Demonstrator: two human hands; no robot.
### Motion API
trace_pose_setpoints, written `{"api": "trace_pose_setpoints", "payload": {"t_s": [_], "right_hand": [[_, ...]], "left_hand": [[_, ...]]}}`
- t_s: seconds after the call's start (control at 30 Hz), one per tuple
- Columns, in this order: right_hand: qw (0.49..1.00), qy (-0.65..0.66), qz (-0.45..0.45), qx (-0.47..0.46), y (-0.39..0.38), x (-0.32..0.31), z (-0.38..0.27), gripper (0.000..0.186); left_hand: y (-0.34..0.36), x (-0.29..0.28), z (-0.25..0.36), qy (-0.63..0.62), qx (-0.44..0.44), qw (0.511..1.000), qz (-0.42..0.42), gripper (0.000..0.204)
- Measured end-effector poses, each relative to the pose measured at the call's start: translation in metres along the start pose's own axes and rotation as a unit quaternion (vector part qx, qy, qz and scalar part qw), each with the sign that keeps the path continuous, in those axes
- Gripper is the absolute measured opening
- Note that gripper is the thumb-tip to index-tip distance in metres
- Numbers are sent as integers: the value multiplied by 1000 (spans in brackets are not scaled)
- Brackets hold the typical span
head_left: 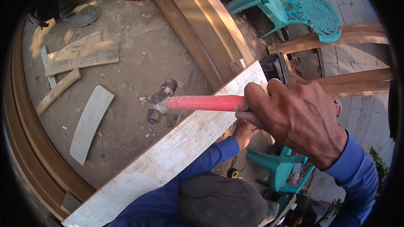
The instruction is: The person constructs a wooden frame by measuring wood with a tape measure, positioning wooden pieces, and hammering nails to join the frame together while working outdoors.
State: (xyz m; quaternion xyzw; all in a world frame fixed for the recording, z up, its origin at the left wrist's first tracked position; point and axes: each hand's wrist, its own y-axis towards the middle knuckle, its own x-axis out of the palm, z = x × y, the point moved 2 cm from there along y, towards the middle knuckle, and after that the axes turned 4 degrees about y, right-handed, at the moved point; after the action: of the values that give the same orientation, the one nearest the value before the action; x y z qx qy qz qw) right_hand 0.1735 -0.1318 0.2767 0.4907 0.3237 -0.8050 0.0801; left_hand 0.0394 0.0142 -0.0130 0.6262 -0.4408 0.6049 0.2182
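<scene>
In the head view, one right hand (294,117) has its fingers wrapped around one red-handled hammer (202,103), whose head shows beyond the upper long edge of one long white board (160,151). One left hand (246,133) is at the board's lower long edge, fingers partly hidden; I cannot tell what they grip. At least five loose wood pieces (92,122) lie on the ground (139,50), near its left edge timbers (40,134). Two teal chairs (317,14) stand to the right.
</scene>
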Motion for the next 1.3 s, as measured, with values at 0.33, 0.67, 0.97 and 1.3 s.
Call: {"api": "trace_pose_setpoints", "payload": {"t_s": [0.33,0.67,0.97,1.3], "right_hand": [[994,-81,-48,64,-14,8,34,35],[914,159,81,366,-135,26,69,38],[761,422,24,492,-320,164,-65,24],[831,480,-82,267,-296,323,-123,29]], "left_hand": [[-4,11,12,55,-16,998,27,62],[-1,9,23,214,-60,973,61,75],[-15,22,64,554,166,808,113,49],[-70,103,91,749,202,629,43,42]]}}
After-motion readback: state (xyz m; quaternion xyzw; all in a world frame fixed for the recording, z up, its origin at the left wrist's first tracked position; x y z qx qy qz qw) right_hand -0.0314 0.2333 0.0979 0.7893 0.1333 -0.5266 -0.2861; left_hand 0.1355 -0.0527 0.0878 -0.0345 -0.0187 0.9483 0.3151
